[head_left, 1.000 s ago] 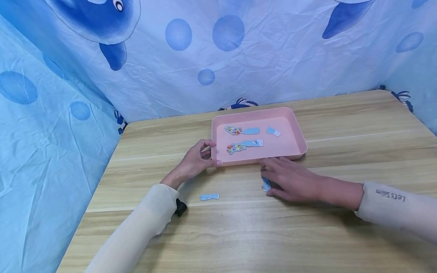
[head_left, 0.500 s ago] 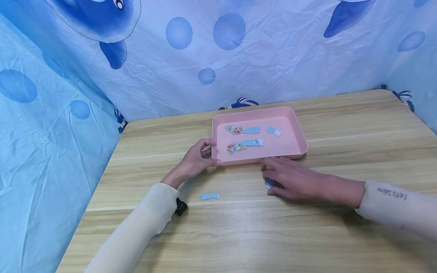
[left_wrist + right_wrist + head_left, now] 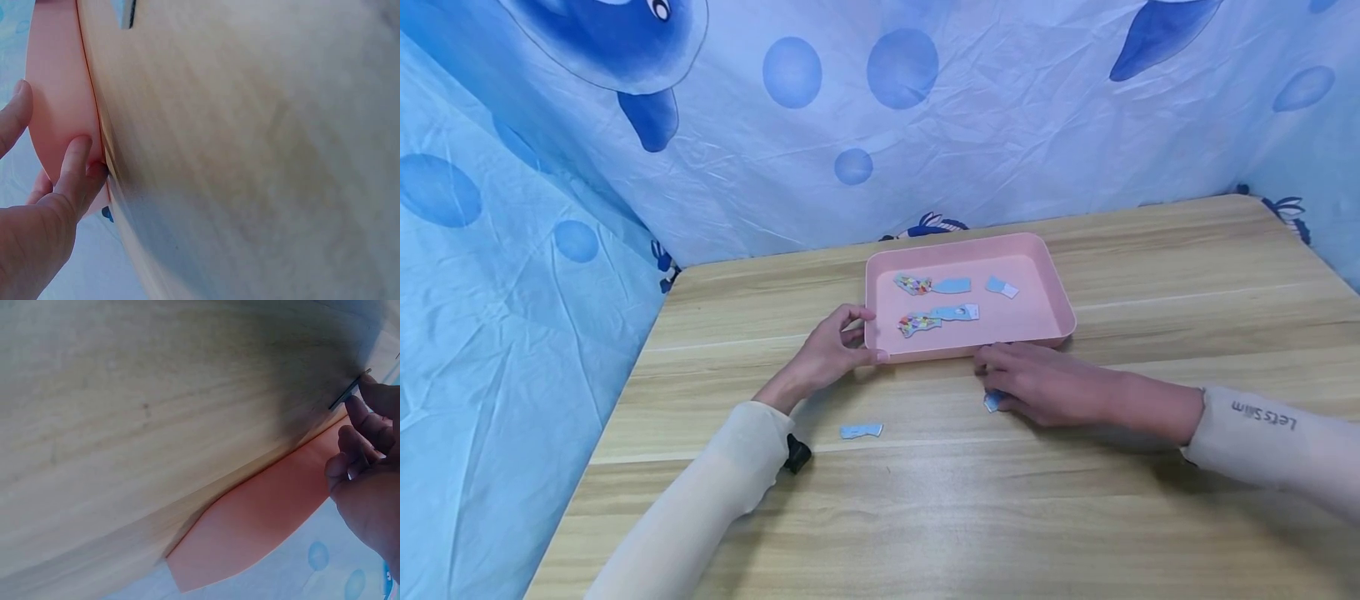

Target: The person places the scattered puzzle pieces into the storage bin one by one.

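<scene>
A shallow pink tray [image 3: 955, 352] lies on the table. My left hand [image 3: 831, 346] holds its front left corner, thumb at the front edge and fingers along the left side; the left wrist view shows fingertips [image 3: 78, 147] against the outer wall. Just in front of the tray, my right hand [image 3: 1045, 383] pinches a small blue puzzle piece [image 3: 992, 402] between thumb and fingers, partly hidden by them. Edge-on, this thin piece [image 3: 345, 392] shows in the right wrist view, low over the wood. Another light blue puzzle piece [image 3: 861, 431] lies flat on the table between the hands.
Inside the tray are two multicoloured pieces, one [image 3: 913, 284] behind the other [image 3: 920, 324], each beside a blue piece [image 3: 951, 286]. A separate blue-and-white piece [image 3: 1002, 287] lies right of them. A blue curtain [image 3: 737, 167] hangs behind the wooden table [image 3: 925, 517].
My right fingers have closed in on the blue puzzle piece, which has shifted slightly right and is now more covered. The left hand and the tray have stayed put.
</scene>
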`<state>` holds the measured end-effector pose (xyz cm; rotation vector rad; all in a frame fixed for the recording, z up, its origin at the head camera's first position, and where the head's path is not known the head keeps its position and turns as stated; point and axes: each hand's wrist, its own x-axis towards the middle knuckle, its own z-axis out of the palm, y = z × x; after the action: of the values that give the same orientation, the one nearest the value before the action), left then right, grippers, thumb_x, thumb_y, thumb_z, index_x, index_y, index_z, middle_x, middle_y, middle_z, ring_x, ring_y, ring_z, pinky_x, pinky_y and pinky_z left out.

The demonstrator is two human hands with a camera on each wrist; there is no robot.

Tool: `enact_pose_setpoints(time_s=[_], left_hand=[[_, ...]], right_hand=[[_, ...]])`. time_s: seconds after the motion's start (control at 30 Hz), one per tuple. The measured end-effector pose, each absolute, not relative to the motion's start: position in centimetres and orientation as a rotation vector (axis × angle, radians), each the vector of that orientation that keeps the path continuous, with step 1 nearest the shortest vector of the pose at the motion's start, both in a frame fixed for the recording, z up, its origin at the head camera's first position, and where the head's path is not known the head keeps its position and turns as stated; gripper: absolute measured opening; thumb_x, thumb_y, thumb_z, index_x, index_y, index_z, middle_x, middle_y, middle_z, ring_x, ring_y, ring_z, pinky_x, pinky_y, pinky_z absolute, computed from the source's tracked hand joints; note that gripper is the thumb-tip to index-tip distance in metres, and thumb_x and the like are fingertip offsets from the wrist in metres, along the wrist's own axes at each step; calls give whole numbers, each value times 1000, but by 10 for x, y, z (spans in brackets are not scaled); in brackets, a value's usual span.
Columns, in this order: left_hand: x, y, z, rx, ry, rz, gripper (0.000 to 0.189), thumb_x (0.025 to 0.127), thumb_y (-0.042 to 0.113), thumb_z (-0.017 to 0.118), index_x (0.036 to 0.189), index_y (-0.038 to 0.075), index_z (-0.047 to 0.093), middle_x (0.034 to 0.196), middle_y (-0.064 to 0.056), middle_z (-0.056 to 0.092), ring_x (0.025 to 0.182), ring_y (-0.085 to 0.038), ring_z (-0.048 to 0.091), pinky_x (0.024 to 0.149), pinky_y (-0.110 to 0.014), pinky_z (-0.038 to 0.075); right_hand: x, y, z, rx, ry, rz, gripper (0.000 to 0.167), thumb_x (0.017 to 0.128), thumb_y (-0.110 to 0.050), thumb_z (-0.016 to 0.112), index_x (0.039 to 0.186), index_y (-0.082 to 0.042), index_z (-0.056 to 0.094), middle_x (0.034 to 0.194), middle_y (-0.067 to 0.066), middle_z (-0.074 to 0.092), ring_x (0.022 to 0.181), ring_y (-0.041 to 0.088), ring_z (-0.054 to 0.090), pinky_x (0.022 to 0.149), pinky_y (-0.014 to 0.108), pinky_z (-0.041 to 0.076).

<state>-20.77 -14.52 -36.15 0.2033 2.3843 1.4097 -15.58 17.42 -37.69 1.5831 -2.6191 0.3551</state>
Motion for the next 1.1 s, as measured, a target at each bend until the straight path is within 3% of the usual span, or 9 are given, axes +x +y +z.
enact_pose_setpoints(time_s=[0.13,0.27,0.43,0.67,0.93,1.1], left_hand=[[-208,-145,-362,200,2384,1409,61,79,15,80,130,12,47,153,-5,31,136,-25,40,108,-39,38],[-208,-145,-361,198,2369,1408,63,80,13,79,133,9,45,154,-6,29,137,-25,38,109,-40,36],[-201,-139,-345,197,2366,1386,62,83,8,76,135,3,43,155,-12,27,138,-31,36,110,-43,36],[-207,-145,-361,209,2394,1401,61,79,15,80,130,11,47,154,-5,30,136,-25,40,108,-40,39],[-207,-144,-361,210,2401,1393,60,79,16,80,129,13,47,154,-5,30,136,-25,40,108,-40,39],[-206,-144,-361,196,2410,1386,59,79,16,80,129,14,47,153,-5,31,135,-25,41,108,-40,39]], right_hand=[[-155,173,-377,1590,-2645,331,9,92,-20,63,94,-12,60,115,1,50,104,15,46,94,34,44],[-154,172,-376,1589,-2675,309,16,93,-20,62,103,-8,60,114,1,49,101,13,45,92,33,46],[-154,171,-374,1599,-2706,281,15,90,-21,65,97,-10,57,112,0,48,96,12,45,86,29,47],[-153,171,-372,1614,-2741,276,12,89,-19,66,95,-12,58,107,-3,46,92,8,45,82,25,48],[-154,172,-371,1624,-2720,313,12,88,-17,69,91,-14,58,96,-7,42,87,7,42,75,22,47],[-154,172,-371,1607,-2760,298,15,90,-26,67,86,-18,54,97,-7,41,88,7,41,78,24,45]])
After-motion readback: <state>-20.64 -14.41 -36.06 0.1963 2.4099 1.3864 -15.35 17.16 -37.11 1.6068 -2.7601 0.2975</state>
